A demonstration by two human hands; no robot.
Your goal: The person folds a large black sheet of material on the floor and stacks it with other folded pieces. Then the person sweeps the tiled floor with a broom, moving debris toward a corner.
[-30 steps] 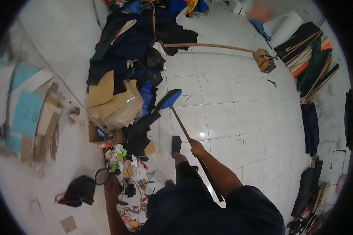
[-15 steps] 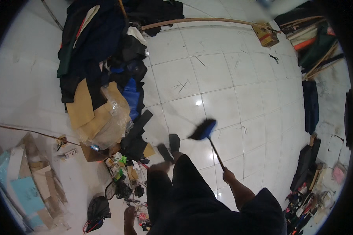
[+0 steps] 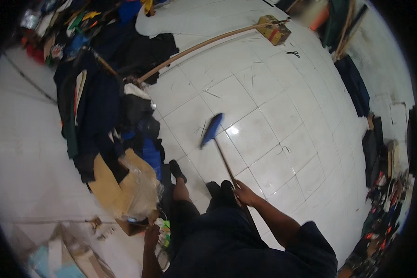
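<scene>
My right hand [image 3: 245,193] is closed round the handle of a broom, low in front of my body. The broom's blue head [image 3: 212,129] is on the white tiled floor [image 3: 273,109], its dark bristles turned to the left. Thin dark strips [image 3: 211,94] lie scattered on the tiles, some right beside the broom head. My left hand [image 3: 152,233] hangs at my left side near small litter, its fingers curled, with nothing visible in them. My feet in dark socks stand on the tiles just short of the broom.
A heap of dark cloth [image 3: 97,106] lies to the left, with brown paper [image 3: 107,183] and clear plastic at its near end. A long pole [image 3: 204,44] slants toward a cardboard box [image 3: 273,31]. Scissors [image 3: 293,54] lie near the box. Dark bundles [image 3: 353,85] line the right wall.
The broom head has swung to the left and turned, and my right hand has come in toward my body. My view has shifted left and one foot has stepped apart. The left hand stays at my side.
</scene>
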